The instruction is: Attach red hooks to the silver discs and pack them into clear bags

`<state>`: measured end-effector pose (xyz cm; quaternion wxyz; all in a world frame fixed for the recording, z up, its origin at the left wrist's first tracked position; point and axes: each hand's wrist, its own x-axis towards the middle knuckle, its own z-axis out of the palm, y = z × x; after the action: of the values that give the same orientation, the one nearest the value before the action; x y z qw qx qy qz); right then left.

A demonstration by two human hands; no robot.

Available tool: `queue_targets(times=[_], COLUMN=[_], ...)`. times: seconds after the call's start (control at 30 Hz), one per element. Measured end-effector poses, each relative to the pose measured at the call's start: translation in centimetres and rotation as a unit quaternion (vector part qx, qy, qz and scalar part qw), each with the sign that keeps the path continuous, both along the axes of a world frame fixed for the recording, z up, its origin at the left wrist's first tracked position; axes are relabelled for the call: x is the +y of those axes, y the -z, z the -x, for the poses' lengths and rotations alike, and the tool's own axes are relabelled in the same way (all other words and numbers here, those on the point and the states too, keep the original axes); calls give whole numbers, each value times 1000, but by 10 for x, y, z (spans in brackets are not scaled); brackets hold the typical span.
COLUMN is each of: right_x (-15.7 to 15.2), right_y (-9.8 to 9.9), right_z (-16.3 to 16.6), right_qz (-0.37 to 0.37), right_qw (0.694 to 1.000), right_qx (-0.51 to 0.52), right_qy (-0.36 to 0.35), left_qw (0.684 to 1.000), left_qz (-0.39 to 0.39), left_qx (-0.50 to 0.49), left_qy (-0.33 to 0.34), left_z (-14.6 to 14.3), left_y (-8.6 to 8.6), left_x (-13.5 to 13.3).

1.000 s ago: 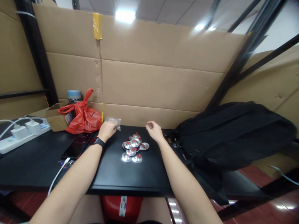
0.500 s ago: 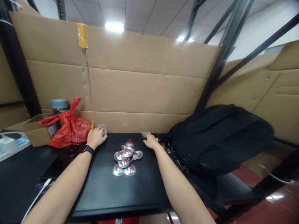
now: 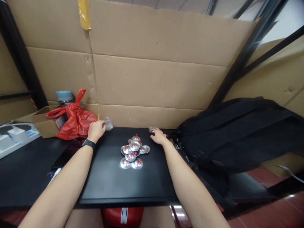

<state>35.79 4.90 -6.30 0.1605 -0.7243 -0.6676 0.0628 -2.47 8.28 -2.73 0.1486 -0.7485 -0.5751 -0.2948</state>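
- The left hand (image 3: 96, 130) has its fingers curled on a clear packet (image 3: 108, 123) at the back of the black table (image 3: 114, 186) — thin, slick film that could slip from the grip
- The right hand (image 3: 158, 136) lies low over a second clear scrap (image 3: 151, 129); whether its fingers are closed on it I cannot tell
- The small silver cymbals (image 3: 133, 152) sit piled loosely between the hands; a passing forearm could scatter them
- The red bag (image 3: 76, 122) crowds the left hand, and the black backpack (image 3: 237, 136) crowds the right

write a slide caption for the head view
Left hand touches a clear packet, right hand rests by small silver discs with red ties on black table.
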Motion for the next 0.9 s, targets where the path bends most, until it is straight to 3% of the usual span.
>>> queue_targets(times=[0.2,0.43,0.67,0.9], right_x=[-2,-2,4,4], right_y=[-1,0,-1,-4], right_z=[1,3,7,9], right_qz=[0,-3,-11,-5], right_qw=[1000,1000,1000,999], right_qx=[10,7,-20,-35], right_qy=[0,3,20,-1], left_qw=[998,995,984,990], left_qz=[-6,64,144,118], left_qx=[-40,74,103,69], left_qy=[43,33,25,16], left_z=[5,-8,-17,-19], left_y=[2,12,21,25], left_x=[7,10,13,13])
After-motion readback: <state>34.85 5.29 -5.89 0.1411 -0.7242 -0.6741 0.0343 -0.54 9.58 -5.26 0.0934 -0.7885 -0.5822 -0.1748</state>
